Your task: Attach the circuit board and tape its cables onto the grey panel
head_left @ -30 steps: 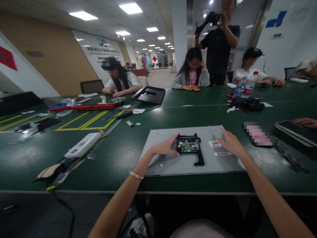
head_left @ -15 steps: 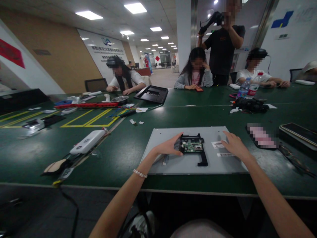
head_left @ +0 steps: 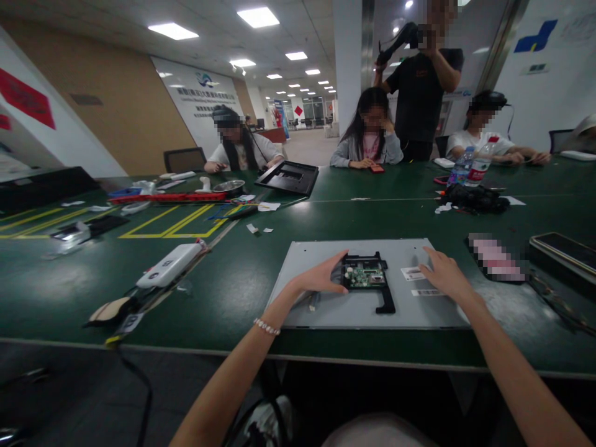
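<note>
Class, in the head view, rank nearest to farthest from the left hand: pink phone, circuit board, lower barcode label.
1. Circuit board, just right of the left hand.
2. Lower barcode label, farther right on the panel.
3. Pink phone, farthest right.

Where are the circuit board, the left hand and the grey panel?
Circuit board (head_left: 364, 276): head view, middle of its green face.
Left hand (head_left: 322, 275): head view, back of the hand.
Grey panel (head_left: 338, 315): head view, bare surface near its lower edge.

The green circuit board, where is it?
In the head view, the green circuit board sits within the black frame on the grey panel, just right of the person's left hand.
</note>
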A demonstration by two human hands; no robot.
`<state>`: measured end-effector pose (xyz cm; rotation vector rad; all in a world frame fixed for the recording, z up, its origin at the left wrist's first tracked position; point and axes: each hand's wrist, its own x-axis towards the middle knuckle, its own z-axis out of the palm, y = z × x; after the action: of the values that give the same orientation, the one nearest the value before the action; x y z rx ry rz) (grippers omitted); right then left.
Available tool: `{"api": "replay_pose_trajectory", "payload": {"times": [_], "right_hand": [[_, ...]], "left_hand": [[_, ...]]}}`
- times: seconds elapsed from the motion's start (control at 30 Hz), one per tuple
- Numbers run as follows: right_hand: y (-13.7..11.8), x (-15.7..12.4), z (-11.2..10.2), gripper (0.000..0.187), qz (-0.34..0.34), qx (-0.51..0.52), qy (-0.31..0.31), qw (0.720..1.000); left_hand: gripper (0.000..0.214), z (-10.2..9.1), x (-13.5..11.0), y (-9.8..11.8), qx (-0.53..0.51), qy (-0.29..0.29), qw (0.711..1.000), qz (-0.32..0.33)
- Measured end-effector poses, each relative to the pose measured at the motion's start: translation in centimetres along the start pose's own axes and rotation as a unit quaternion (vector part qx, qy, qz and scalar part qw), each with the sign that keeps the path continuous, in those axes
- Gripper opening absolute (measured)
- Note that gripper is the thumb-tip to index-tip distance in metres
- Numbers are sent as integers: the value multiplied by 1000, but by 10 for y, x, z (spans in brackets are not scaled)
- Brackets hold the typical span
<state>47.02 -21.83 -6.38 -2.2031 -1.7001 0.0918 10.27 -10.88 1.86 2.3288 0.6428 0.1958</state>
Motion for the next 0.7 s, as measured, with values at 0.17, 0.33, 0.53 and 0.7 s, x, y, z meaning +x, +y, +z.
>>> {"api": "replay_pose_trajectory", "payload": {"times": [0.17, 0.33, 0.53, 0.7], "right_hand": [[-2, -2, 1, 60, -7, -5, 16, 1000], [-8, -4, 0, 60, -1, -20, 29, 999], [-15, -6, 5, 58, -21, -44, 53, 997], [-22, -9, 11, 59, -51, -52, 33, 997]], "left_hand": [[113, 0, -1, 4, 18, -9, 1000, 5], [97, -26, -1, -5, 74, 23, 997, -2], [52, -90, 6, -62, 270, 225, 910, -221], [43, -122, 6, -102, 337, 282, 826, -353]]}}
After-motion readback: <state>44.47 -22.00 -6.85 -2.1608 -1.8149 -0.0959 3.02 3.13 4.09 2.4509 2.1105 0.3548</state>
